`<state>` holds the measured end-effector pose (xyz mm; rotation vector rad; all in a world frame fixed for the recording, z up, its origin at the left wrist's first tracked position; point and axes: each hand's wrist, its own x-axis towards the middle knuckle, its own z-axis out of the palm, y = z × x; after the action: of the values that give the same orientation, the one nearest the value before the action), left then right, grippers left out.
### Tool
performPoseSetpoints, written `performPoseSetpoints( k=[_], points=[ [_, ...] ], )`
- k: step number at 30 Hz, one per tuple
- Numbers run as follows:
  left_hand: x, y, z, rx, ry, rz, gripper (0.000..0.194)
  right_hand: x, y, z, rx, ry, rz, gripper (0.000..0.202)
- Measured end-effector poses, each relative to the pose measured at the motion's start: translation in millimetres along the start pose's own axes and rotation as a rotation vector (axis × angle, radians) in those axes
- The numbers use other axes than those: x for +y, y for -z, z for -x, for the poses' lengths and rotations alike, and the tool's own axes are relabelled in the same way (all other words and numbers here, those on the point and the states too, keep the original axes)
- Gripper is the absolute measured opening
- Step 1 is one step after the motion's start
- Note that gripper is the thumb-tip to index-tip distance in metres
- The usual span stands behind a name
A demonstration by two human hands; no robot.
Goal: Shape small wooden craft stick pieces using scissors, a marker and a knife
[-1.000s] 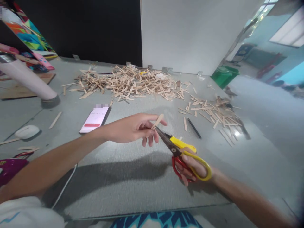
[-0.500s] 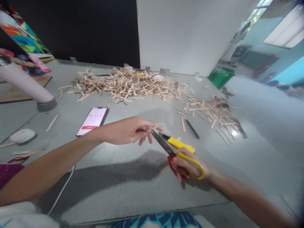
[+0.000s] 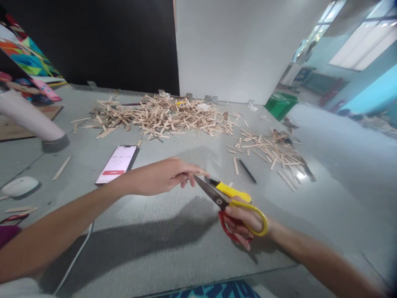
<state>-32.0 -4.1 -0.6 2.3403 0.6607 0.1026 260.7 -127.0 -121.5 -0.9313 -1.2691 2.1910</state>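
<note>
Pinched in my left hand is a small wooden stick, mostly covered by the fingers. My right hand grips scissors with one yellow and one red handle loop. Their blades point up and left, with the tips right by the stick and my left fingertips; whether they touch it I cannot tell. On the table just behind the scissors lies a yellow utility knife. A black pen and a single loose wooden stick rest a little farther back.
A large heap of wooden sticks spreads along the back panel, with a smaller scatter at right. A phone lies beside my left forearm. Farther left are a white mouse and a pale tumbler. A green bin stands beyond.
The scissors have opened a little, with the handle loops farther apart. My left fingers have drawn closer together and the stick has turned flatter. The whole view has shifted slightly.
</note>
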Motion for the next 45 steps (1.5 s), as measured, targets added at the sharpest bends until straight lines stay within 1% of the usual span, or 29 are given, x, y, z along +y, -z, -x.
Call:
performPoseSetpoints(
  k=[2,4,7,9,12,14,16,18,20,21,25,27,29,32,35,38,41,45],
  points=[
    [-1,-2.4,-2,0.039,-0.011,-0.071,0.058,4,0,-2,-0.04,-0.018,-0.103,0.064],
    [-5,-6.3,-3,0.063,-0.021,-0.147,0.061,5,0,-4,-0.048,-0.02,-0.147,0.063],
    [-15,-11.7,-3,0.09,-0.017,-0.252,0.073,3,0,-4,-0.018,-0.013,-0.166,0.064],
    [-22,-11.6,-1,0.14,0.021,-0.319,0.076,1,-1,-2,0.006,-0.01,-0.164,0.065],
    [-25,-4.8,2,0.256,0.087,-0.348,0.064,-2,-1,3,0.043,0.02,-0.132,0.065],
    [-21,0.5,2,0.31,0.134,-0.276,0.051,-3,0,4,0.06,0.086,-0.102,0.065],
    [-14,2.2,1,0.294,0.188,-0.1,0.039,-2,2,3,0.06,0.173,-0.07,0.063],
    [-6,-0.5,-1,0.234,0.209,0.123,0.025,-2,4,0,0.043,0.232,-0.057,0.061],
    [0,-5.3,-3,0.191,0.193,0.278,0.017,-1,6,-3,0.011,0.235,-0.058,0.061],
    [3,-7.4,-4,0.186,0.183,0.314,0.018,-1,7,-4,-0.002,0.229,-0.059,0.061],
    [9,-9.8,-4,0.183,0.181,0.318,0.034,2,8,-5,-0.038,0.241,-0.03,0.061],
    [10,-8.7,-4,0.186,0.171,0.301,0.036,4,8,-5,-0.037,0.243,-0.026,0.062],
    [10,-8.4,-3,0.176,0.151,0.314,0.036,5,8,-4,-0.039,0.232,-0.029,0.062],
    [11,-10.1,-2,0.118,0.122,0.372,0.031,4,9,-3,-0.045,0.204,-0.015,0.063],
    [12,-12.0,0,0.07,0.105,0.395,0.027,1,9,-2,-0.009,0.197,0.039,0.066],
    [13,-12.5,0,0.068,0.098,0.403,0.025,-3,7,0,0.035,0.222,0.102,0.07],
    [12,-12.0,0,0.069,0.095,0.437,0.025,-5,5,2,0.059,0.227,0.108,0.072],
    [11,-11.6,2,0.055,0.094,0.464,0.03,-5,7,4,0.048,0.237,0.099,0.07]
  ],
)
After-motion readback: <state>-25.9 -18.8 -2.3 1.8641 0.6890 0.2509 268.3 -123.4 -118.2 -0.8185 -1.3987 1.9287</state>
